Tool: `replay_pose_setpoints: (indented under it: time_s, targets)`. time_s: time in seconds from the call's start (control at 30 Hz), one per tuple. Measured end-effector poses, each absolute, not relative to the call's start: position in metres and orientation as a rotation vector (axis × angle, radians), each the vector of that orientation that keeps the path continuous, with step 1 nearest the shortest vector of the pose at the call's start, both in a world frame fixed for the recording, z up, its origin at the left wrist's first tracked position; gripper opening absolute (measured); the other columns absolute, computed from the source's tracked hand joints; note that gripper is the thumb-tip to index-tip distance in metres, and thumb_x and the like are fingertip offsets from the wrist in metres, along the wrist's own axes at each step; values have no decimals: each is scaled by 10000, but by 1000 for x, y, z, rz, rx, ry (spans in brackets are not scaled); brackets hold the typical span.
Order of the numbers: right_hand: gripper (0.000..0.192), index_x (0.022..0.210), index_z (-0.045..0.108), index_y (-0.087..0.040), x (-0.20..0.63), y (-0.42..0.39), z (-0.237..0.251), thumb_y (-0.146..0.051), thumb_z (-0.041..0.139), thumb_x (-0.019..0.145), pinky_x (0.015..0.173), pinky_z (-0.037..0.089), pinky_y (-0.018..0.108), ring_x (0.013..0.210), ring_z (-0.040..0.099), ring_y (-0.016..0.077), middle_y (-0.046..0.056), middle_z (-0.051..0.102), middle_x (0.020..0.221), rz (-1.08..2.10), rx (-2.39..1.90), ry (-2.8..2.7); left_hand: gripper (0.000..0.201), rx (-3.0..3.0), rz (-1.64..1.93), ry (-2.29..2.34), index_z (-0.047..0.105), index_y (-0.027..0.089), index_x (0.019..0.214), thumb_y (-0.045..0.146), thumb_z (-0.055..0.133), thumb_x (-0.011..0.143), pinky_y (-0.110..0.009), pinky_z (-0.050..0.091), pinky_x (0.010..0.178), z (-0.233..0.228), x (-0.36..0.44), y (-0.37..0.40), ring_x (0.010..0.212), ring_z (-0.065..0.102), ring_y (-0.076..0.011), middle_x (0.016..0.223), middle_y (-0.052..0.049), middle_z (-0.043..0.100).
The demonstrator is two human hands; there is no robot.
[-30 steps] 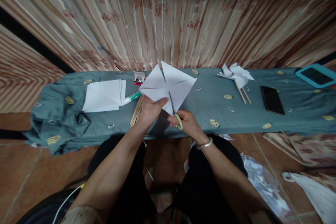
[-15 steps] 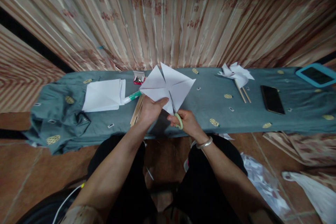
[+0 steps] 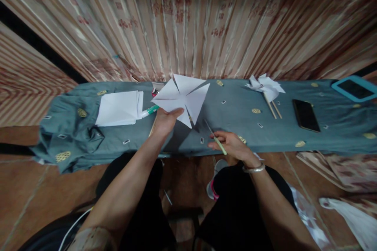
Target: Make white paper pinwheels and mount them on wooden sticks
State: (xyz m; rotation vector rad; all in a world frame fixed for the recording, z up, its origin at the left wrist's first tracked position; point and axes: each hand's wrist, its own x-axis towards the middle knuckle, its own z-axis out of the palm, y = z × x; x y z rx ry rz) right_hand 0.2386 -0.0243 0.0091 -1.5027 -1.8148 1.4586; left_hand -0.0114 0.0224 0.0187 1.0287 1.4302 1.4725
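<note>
My left hand (image 3: 167,120) grips a white paper square (image 3: 184,100) by its near edge, thumb on top. Slits run from the paper's corners toward its middle, and its flaps spread apart. Off to the right, my right hand (image 3: 229,144) is closed on scissors (image 3: 219,145) with light green handles, their blades pointing up and left, apart from the paper. Left of the paper lie a green and white glue stick or marker (image 3: 150,110) and a stack of white paper (image 3: 119,108). A small red box (image 3: 155,91) is partly hidden behind the paper.
Paper pinwheels (image 3: 265,85) on wooden sticks lie on the cloth-covered bench (image 3: 235,117). Beyond them are a dark phone (image 3: 306,115) and a blue-framed tablet (image 3: 356,87). A pleated curtain (image 3: 188,23) hangs behind. White plastic bags (image 3: 350,215) lie on the floor.
My right hand has drawn the scissors out of the paper, moving right and toward me. The paper has shifted slightly left, and its slit nearest me now gapes open.
</note>
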Motion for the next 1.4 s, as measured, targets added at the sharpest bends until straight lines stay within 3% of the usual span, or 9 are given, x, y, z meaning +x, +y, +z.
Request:
replay_pose_setpoints:
  time_s: [0.17,0.4,0.53,0.63,0.77,0.83,0.9,1.03,1.4]
  targets:
    - [519,1137,645,-166,269,-15,7,-492,735,743,656,473,301,761,692,239,75,738,818,546,-1969,-1851,369,1100,1465,1358,688,147,897,283,789,569,-453,515,968,10,0,21,1058,667,-315,1006,-99,741]
    - [589,1378,452,-53,271,3,8,-359,562,887,798,501,375,920,694,312,193,733,1000,89,-2095,-2033,332,1055,1205,1316,662,152,850,214,757,538,-475,534,909,-12,20,13,930,696,-303,926,-89,751]
    - [580,1414,379,1,269,12,6,-269,482,911,819,495,385,950,684,324,228,725,1039,26,-2075,-2091,435,1128,1163,1261,625,154,938,211,765,530,-470,525,929,-24,19,14,960,691,-288,982,-92,736]
    - [614,1437,337,19,268,16,7,-257,490,910,809,498,376,927,689,315,228,726,1054,20,-2055,-2078,625,1174,1192,1281,560,155,1141,197,767,552,-482,516,960,-29,11,13,1036,672,-291,1102,-112,703]
    - [427,1275,557,-48,269,17,11,-266,496,913,825,491,387,945,668,321,217,722,1064,-77,-2088,-2023,964,1344,1259,1522,297,164,1460,210,775,625,-521,454,1053,-28,-7,2,1308,506,-350,1500,-213,410]
    - [349,1156,638,-68,267,17,12,-262,463,924,863,482,411,985,645,333,218,712,1082,-123,-2052,-2000,938,1622,1247,1616,262,158,1494,239,750,697,-528,322,1159,-24,-14,-6,1435,341,-353,1580,-216,281]
    - [369,1167,640,-65,259,18,11,-254,416,942,920,471,429,1061,619,335,218,689,1156,-118,-1933,-2005,774,1990,1146,1578,315,187,1487,245,666,799,-538,212,1205,-21,-15,-14,1494,214,-326,1602,-171,268]
    - [426,1328,562,-118,225,17,-1,-245,379,965,1065,418,441,1280,523,292,168,593,1363,4,-1562,-2221,460,2406,699,1412,514,168,1361,195,519,902,-570,243,1187,-21,0,-22,1472,287,-306,1492,-164,470]
    - [458,1411,486,-100,190,12,-31,-225,365,987,1120,365,477,1393,405,299,194,476,1480,138,-1451,-2442,506,2466,437,1450,501,52,1361,311,534,927,-533,292,1177,-22,11,-23,1445,330,-343,1474,-233,468]
